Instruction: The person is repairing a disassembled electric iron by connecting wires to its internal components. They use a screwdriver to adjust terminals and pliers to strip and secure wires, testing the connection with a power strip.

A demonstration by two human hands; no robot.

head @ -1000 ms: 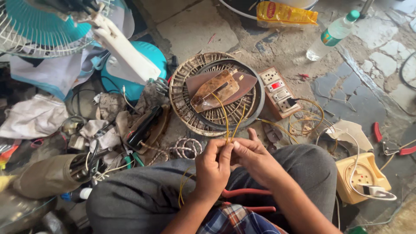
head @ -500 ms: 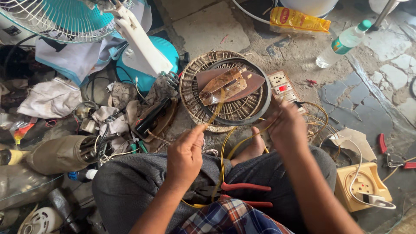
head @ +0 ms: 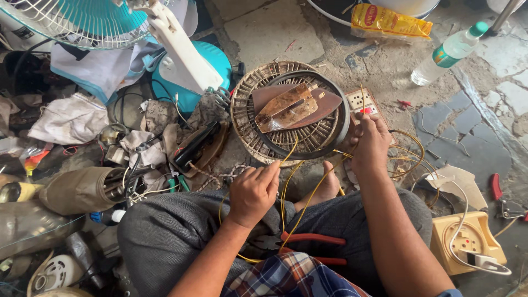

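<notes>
Partly hidden: right hand [head: 369, 144] covers socket board [head: 360, 102]; left hand [head: 254, 192] pinches yellow wire [head: 286, 181].

One head-worn camera looks steeply down, close over the lap.

A cluttered floor repair workshop: beyond the hands, a teal fan [head: 82, 22], dismantled iron plate [head: 289, 107], pliers [head: 313, 245], loose yellow wires [head: 297, 181].

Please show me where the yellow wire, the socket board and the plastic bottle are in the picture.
yellow wire [head: 287, 184], head view, stretch beside the left hand.
socket board [head: 358, 100], head view, its white top face.
plastic bottle [head: 443, 56], head view, its label.
</notes>
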